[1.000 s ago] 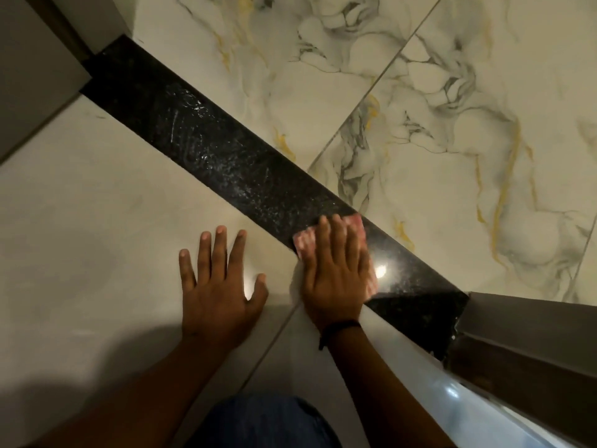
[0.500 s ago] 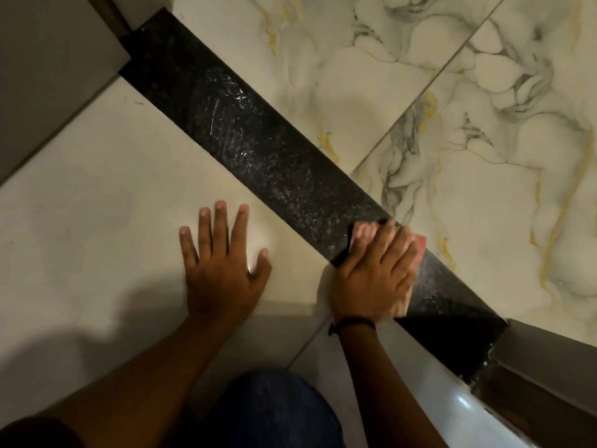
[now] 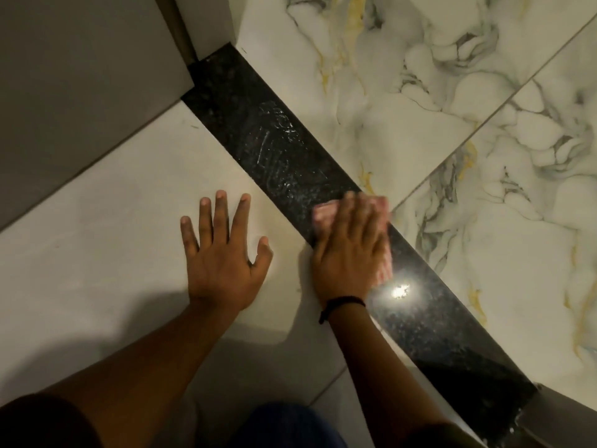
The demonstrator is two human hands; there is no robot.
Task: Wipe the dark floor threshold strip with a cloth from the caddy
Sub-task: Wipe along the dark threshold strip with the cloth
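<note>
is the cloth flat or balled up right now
Flat: the pink cloth lies pressed on the dark strip under the flat right hand, edges showing around it. Folded layers: cannot tell.

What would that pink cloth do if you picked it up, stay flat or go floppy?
Probably floppy: the pink cloth lies thin and squashed flat under the right hand. It likely weighs very little, since it looks so thin. It should slide easily when pushed, because the dark threshold strip under it looks polished and shiny.
</note>
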